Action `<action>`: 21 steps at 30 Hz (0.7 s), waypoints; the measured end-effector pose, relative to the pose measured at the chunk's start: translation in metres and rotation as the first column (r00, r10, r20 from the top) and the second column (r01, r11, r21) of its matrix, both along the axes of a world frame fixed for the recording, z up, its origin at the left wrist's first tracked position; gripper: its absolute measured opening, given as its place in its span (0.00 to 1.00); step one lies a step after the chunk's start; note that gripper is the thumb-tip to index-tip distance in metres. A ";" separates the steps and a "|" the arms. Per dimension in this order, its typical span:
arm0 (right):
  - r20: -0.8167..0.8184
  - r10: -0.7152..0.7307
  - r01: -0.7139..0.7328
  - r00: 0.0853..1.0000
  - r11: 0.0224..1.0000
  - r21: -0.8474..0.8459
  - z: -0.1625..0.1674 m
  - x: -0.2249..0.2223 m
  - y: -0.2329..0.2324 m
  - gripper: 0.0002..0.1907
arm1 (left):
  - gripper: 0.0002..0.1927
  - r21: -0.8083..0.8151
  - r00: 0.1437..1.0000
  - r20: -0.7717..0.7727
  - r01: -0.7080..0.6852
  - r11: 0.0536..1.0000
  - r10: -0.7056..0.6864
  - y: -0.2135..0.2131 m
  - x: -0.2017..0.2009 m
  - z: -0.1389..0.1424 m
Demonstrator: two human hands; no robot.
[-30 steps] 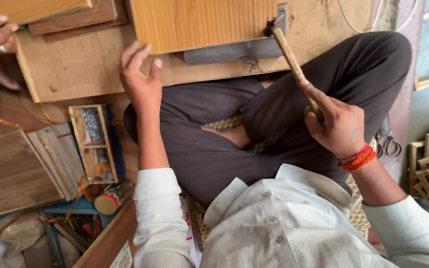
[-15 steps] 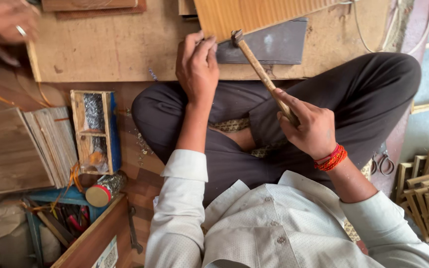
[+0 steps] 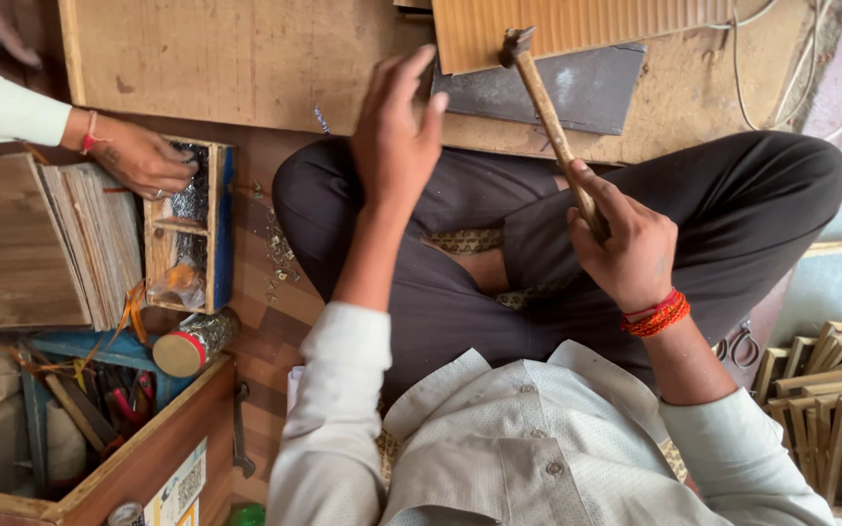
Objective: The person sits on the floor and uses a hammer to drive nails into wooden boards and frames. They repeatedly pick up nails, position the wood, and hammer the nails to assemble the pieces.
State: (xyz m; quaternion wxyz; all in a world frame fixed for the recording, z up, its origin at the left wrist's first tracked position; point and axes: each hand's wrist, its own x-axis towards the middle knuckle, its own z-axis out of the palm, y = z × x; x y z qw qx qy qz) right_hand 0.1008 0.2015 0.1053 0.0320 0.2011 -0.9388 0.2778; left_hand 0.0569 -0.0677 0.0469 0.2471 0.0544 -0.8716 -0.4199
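Observation:
I sit cross-legged on the floor. My right hand (image 3: 626, 244) grips the wooden handle of a small hammer (image 3: 550, 117); its metal head rests at the lower edge of a ribbed light-wood panel (image 3: 577, 24). That panel lies over a dark grey metal plate (image 3: 587, 90) on a low wooden board (image 3: 236, 58). My left hand (image 3: 397, 131) hovers with fingers spread near the board's front edge, just left of the panel, holding nothing.
Another person's hand (image 3: 138, 156) reaches into a small wooden tray of nails (image 3: 190, 224) at the left. A stack of thin wood sheets (image 3: 31, 244), a lidded tin (image 3: 192, 341), a box of tools (image 3: 99, 419) and wooden frames (image 3: 835, 399) lie around me.
My left hand lifted off the panel's edge and spread its fingers. The hammer head moved to the panel's lower edge. The other person's hand came down into the nail tray.

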 end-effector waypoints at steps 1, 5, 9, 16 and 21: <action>0.003 0.004 -0.004 1.000 1.000 -0.002 -0.001 -0.001 0.001 0.28 | 0.20 0.045 1.000 -0.020 0.020 0.999 -0.020 -0.013 0.014 0.000; 0.008 -0.004 0.004 1.000 1.000 -0.023 -0.005 -0.003 0.000 0.27 | 0.08 0.097 0.965 -0.005 -0.259 0.961 0.261 -0.102 0.081 -0.017; 0.002 0.006 -0.006 1.000 0.999 -0.032 -0.008 -0.002 -0.001 0.27 | 0.04 -0.121 0.728 0.173 -0.653 0.747 0.664 -0.206 0.143 -0.054; 0.015 -0.002 0.002 1.000 0.999 -0.037 -0.008 0.001 -0.005 0.23 | 0.10 -0.464 0.454 0.551 -0.531 0.709 0.700 -0.270 0.172 -0.103; 0.059 0.023 -0.020 0.998 0.998 -0.061 -0.010 0.005 -0.013 0.22 | 0.09 -0.545 0.380 0.504 -0.556 0.627 0.775 -0.281 0.156 -0.118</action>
